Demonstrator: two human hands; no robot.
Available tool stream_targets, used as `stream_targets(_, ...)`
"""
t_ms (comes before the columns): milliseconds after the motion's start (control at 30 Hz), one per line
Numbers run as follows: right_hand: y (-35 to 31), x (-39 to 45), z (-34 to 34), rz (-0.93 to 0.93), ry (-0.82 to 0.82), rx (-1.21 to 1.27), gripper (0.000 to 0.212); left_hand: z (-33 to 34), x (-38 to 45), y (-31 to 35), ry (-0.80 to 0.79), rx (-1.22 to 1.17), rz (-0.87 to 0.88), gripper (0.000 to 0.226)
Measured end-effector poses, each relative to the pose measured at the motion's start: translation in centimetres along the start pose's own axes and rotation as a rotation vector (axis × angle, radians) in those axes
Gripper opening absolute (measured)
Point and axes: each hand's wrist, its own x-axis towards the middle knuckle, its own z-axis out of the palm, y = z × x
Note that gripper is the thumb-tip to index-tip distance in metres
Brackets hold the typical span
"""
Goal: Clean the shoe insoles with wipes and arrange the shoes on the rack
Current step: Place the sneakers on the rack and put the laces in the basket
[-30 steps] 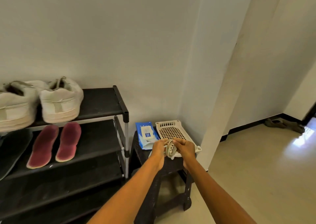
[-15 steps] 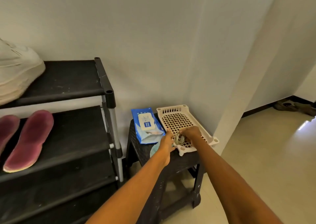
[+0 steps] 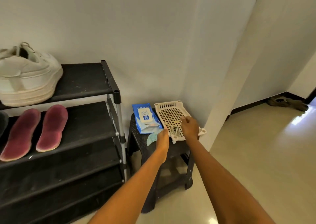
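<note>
Both hands reach over the black stool (image 3: 172,151), left grip (image 3: 163,135) hidden, right hand (image 3: 189,127) loosely curled above coiled laces (image 3: 174,130) in the white basket (image 3: 171,111), beside a blue wipes pack (image 3: 145,117) with unreadable label, maroon insoles (image 3: 35,131) on the rack (image 3: 85,121).

Single head-worn wide view, angled forward and down, near the stool (image 3: 172,151), rack (image 3: 89,80) apparently left
</note>
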Motion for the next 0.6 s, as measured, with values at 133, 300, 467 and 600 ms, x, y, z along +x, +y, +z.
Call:
stream_targets(133, 1.6, -7.2, -2.2, 0.022, 0.046, 0.027, 0.024, -1.1, -5.8, -1.5, -0.091, 0.166, -0.145, 0.045)
stream_targets(300, 8.7, -14.8, -1.7, 0.225, -0.151, 0.024, 0.024, -3.1, -9.7, -8.0, -0.250, 0.471, -0.342, 0.049)
stream_targets(467, 17.6, -20.9, 1.4, 0.393, -0.319, -0.059, 0.026, -5.2, -9.3, -16.7, -0.209, 0.586, -0.502, 0.040)
stream_targets(600, 25.0, -23.9, 4.6, 0.570, -0.393, -0.103, 0.023, -6.4, -7.5, -25.3, -0.137, 0.615, -0.640, 0.043)
